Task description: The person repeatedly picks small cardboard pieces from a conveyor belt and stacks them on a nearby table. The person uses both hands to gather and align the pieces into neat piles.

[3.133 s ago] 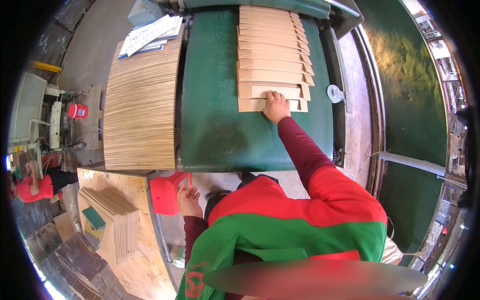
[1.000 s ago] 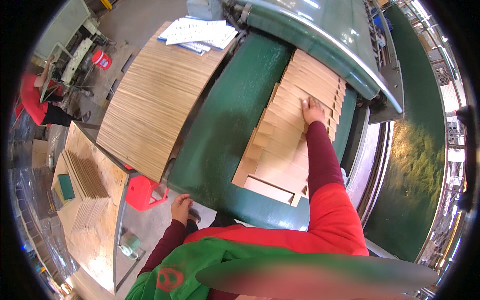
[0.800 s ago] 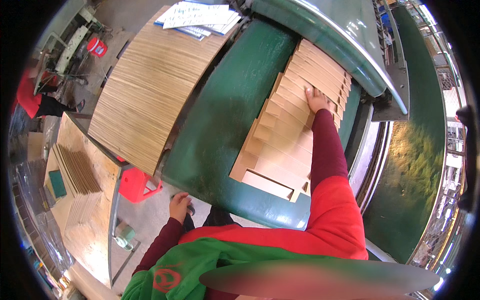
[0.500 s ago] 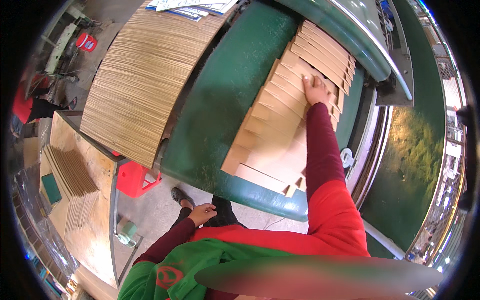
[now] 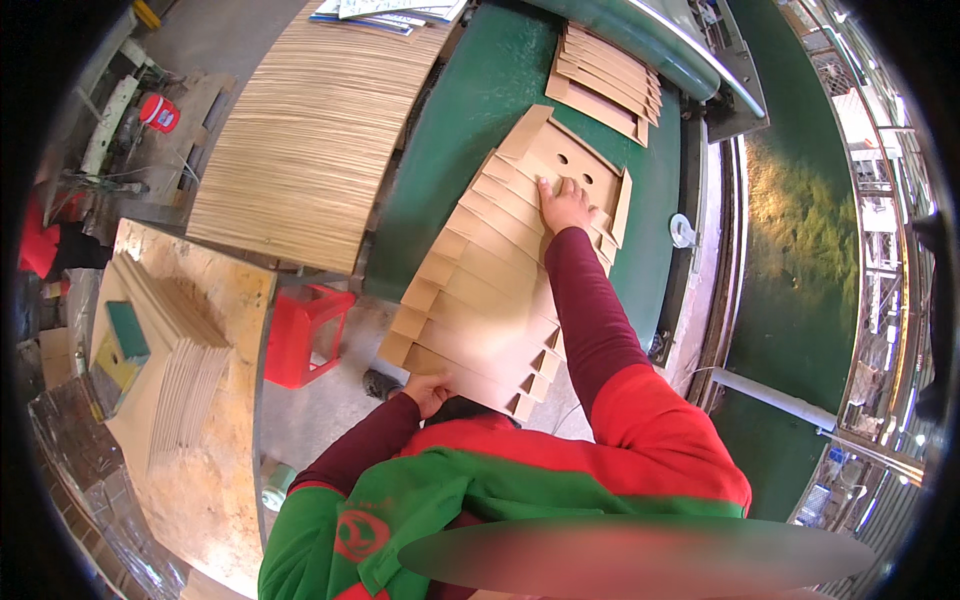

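Note:
A fanned run of overlapping brown cardboard box blanks (image 5: 490, 290) stretches toward me over the near end of a green conveyor belt (image 5: 425, 190). My right hand (image 5: 567, 205) lies on top of the far blanks, thumb and fingers spread, just short of two round holes in the farthest one. At the near end, my left hand (image 5: 430, 393) grips the edge of the lowest blanks, close to my body; its fingertips are partly hidden beneath the cardboard. Farther up the belt, a second group of overlapped blanks (image 5: 605, 85) lies by the roller.
Left of the belt stands a large stack of flat cardboard (image 5: 300, 140) with printed sheets (image 5: 385, 12) on it. A wooden table (image 5: 225, 420) holds folded blanks (image 5: 175, 370). A red stool (image 5: 300, 330) sits between. A metal roller (image 5: 650, 35) crosses the belt's far end.
My right hand has drawn the near blanks toward me, leaving a gap before the far group. My left hand has come up from my side and taken hold of their near edge.

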The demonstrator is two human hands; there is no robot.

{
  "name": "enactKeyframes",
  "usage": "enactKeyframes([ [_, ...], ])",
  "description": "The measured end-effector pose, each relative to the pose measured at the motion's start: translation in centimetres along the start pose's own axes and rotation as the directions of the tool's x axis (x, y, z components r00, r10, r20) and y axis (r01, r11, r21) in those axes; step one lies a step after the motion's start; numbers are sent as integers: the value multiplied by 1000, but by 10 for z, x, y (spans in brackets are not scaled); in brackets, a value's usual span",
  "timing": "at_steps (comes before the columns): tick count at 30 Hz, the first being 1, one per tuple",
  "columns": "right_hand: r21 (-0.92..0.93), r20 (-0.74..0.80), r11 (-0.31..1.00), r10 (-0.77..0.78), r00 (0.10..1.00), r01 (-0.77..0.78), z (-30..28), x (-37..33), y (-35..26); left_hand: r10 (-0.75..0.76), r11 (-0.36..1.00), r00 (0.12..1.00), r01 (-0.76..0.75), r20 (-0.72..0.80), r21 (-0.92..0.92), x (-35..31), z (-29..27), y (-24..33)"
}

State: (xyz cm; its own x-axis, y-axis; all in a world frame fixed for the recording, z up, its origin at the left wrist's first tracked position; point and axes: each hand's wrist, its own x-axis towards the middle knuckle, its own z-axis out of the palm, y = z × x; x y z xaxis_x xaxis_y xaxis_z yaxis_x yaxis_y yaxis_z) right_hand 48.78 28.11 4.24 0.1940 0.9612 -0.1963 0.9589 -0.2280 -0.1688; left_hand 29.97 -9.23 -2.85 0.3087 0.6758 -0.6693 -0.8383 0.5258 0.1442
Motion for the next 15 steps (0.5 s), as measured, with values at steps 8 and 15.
enactKeyframes([
  [8,-39,17,989,-141,990,141,-40,-10,12,48,987,961,-88,272,135,-35,96,41],
  [15,22,163,951,-307,938,307,-127,64,10,175,978,949,-197,261,62,40,258,74],
])
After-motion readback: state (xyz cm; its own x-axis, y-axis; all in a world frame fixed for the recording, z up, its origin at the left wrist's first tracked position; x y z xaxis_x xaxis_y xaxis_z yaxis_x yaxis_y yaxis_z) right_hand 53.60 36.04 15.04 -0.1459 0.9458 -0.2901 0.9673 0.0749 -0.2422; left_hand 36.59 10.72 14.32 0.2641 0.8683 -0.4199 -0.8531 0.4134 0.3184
